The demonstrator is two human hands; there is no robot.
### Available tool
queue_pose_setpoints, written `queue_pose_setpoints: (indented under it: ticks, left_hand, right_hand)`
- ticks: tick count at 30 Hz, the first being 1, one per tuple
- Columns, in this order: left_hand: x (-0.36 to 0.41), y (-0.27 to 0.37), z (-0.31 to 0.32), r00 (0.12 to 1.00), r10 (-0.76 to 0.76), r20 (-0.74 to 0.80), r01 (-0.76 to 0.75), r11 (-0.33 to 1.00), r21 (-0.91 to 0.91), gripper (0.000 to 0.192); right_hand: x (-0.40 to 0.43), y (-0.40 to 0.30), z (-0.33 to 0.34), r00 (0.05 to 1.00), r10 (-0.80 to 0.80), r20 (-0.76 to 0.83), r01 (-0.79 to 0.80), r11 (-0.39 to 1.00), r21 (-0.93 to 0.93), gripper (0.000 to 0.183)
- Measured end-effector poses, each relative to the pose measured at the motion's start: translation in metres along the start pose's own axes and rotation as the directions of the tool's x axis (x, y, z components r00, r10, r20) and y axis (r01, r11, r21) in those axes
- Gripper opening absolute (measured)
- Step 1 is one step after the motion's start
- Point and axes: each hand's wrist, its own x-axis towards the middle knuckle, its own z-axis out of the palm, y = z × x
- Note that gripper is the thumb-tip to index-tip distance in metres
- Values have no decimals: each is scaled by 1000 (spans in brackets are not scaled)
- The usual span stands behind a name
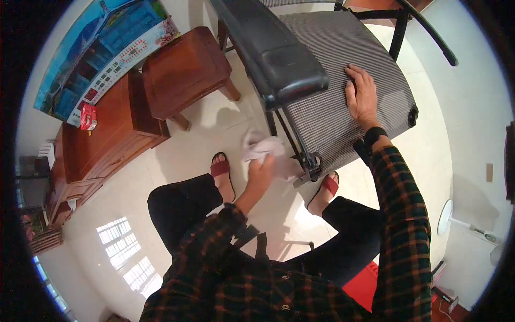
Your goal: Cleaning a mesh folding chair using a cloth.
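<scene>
My left hand [260,172] grips a crumpled pale cloth [263,145], blurred as if in motion, beside the front frame of a reclining chair. My right hand [363,95] lies on the chair's grey mesh seat [322,44], its fingers slightly spread. A dark band [375,135] circles that wrist. The chair's padded black armrest [295,68] rises to the left of the right hand. Below the seat's near corner, a black metal joint [313,163] sits close to the cloth's trailing end.
A wooden stool [187,70] stands left of the chair, next to a wooden cabinet [100,141] bearing a small red box [88,116]. A calendar poster [104,56] hangs behind them. My sandalled feet [222,175] rest on pale floor tiles. At right stands a white fan [446,217].
</scene>
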Motion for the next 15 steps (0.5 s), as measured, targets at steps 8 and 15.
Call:
queue_pose_setpoints:
  ticks: [8,15]
  left_hand:
    - [-8,-109,-10,918,-375,-130,345,915,-208,48]
    - [27,-196,51,936,55,348,-169,936,308,23]
  right_hand:
    - [6,-8,6,999,-24,-27,25,999,33,35]
    - [3,1,-5,1000,16,-10,-15,999,29,34]
